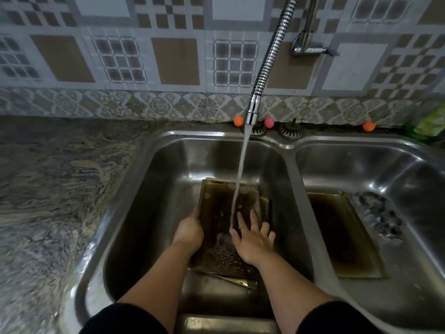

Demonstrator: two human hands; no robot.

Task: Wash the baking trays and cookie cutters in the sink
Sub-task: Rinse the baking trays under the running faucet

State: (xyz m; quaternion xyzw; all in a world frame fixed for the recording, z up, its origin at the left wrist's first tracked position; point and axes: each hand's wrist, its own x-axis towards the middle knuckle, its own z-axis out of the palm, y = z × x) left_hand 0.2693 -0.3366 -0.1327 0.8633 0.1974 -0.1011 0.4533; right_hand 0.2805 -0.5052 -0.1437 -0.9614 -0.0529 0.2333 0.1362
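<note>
A dark gold baking tray [216, 208] lies in the left sink basin [149, 201] under running water. My left hand [189, 231] grips its left edge. My right hand [252, 237] rests flat on the tray's surface, fingers spread, with the stream landing just beside it. Another tray edge [231, 280] shows beneath it. A second gold tray [344, 232] lies in the right basin [409, 213], next to a dark cluster that looks like cookie cutters [380, 215].
The flexible steel faucet hose [269, 61] hangs over the left basin, and water [240, 169] pours from its spout. Two drain strainers [291, 131] and small orange and pink balls [238, 121] sit on the back rim. A marbled stone counter [48, 189] lies to the left.
</note>
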